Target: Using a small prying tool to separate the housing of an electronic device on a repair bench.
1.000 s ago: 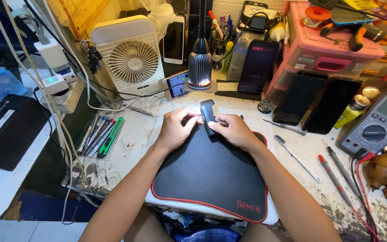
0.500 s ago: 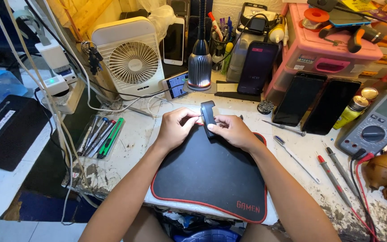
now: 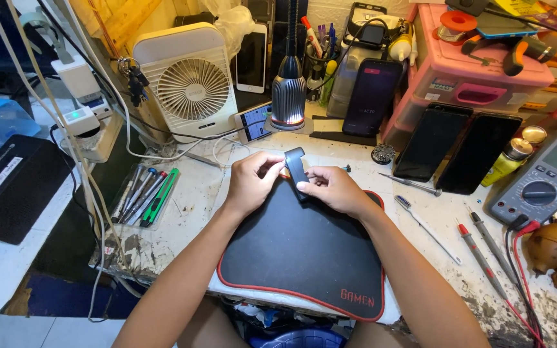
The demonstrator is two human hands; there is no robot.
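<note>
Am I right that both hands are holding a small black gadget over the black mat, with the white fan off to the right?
Not quite. The head view shows the fan to the left. Both the left hand and right hand do hold the small black gadget over the black mat.

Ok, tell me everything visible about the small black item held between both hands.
The small black item is a narrow, flat, dark oblong with a matte, plastic-like look. It stands tilted, upper end leaning left, above the far edge of the black mat. The left hand pinches its upper part; the right hand grips its lower end. Finer details are too small to tell.
</note>
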